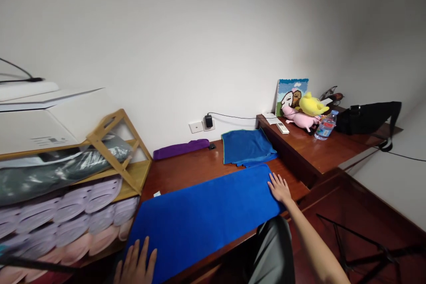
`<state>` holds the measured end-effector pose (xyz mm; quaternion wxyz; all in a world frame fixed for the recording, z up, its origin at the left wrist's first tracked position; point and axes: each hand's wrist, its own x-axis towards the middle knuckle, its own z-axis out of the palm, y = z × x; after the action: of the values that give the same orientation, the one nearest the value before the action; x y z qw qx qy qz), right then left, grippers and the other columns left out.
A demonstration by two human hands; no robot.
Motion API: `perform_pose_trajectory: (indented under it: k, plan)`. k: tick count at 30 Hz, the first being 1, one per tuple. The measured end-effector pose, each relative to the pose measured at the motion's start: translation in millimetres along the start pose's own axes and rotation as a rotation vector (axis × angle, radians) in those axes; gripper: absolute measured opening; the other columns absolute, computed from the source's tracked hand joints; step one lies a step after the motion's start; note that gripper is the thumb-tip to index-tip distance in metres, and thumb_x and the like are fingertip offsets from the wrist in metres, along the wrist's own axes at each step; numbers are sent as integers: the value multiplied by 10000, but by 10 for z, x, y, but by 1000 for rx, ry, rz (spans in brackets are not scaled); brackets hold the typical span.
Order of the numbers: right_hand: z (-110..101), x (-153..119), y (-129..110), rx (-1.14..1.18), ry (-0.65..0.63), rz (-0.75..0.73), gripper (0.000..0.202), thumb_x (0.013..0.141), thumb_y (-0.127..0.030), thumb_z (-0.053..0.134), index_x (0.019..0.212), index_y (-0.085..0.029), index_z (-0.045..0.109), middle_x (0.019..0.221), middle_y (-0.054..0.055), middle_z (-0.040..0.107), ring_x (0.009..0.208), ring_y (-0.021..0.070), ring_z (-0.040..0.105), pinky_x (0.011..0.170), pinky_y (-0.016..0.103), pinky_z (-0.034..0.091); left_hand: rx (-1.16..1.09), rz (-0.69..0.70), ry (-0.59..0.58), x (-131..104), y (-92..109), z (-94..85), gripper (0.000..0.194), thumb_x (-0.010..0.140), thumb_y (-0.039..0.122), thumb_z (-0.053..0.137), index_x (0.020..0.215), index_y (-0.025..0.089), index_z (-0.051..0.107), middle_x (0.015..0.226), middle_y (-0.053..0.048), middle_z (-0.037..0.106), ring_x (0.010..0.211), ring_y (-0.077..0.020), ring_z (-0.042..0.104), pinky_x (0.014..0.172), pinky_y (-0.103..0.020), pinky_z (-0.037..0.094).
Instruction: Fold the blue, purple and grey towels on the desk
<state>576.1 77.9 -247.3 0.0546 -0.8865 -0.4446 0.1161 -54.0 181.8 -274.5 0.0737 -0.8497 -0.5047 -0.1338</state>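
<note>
Both hands lie flat with fingers spread, holding nothing: the left hand (136,261) presses the near corner of the blue towel (203,217) at the bottom left of the frame, the right hand (279,188) its far edge right of centre. This towel covers the wooden bench (186,171) across the lower middle. It looks soft, light and limp (likely to sag if lifted), so its corners seem the best hold.

On the wooden surface (186,173) before me lie a spread blue towel (203,217), a folded blue towel (248,147) and a purple roll (181,149) by the wall.
</note>
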Motion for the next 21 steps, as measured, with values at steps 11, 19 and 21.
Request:
perform_pose_trajectory:
  k: [11, 19, 21]
  plan:
    - [-22, -20, -53, 28, 45, -10, 680, 1119, -575, 166, 1743, -309, 204, 1798, -12, 207, 1674, 236, 127, 1346, 490, 85, -323, 292, 80, 690, 2081, -50, 555, 1060, 439, 445, 1588, 292, 533, 1600, -75, 601, 1479, -278, 565, 1218, -498, 496]
    - [-193, 60, -14, 163, -82, 23, 669, 1116, -608, 181, 1731, -354, 246, 1802, -50, 193, 1675, 197, 103, 1351, 460, 80, -411, 652, -35, 851, 3701, -393, 464, 976, 261, 572, 1434, 273, 645, 1312, -116, 748, 1186, -294, 692, 1047, -483, 566]
    - [-232, 64, 8, 175, -91, 24, 654, 1120, -596, 177, 1726, -367, 259, 1800, -55, 203, 1674, 190, 111, 1349, 454, 95, -448, 609, -91, 894, 3805, -441, 397, 974, 257, 565, 1353, 262, 682, 1194, -118, 765, 1112, -282, 707, 998, -451, 568]
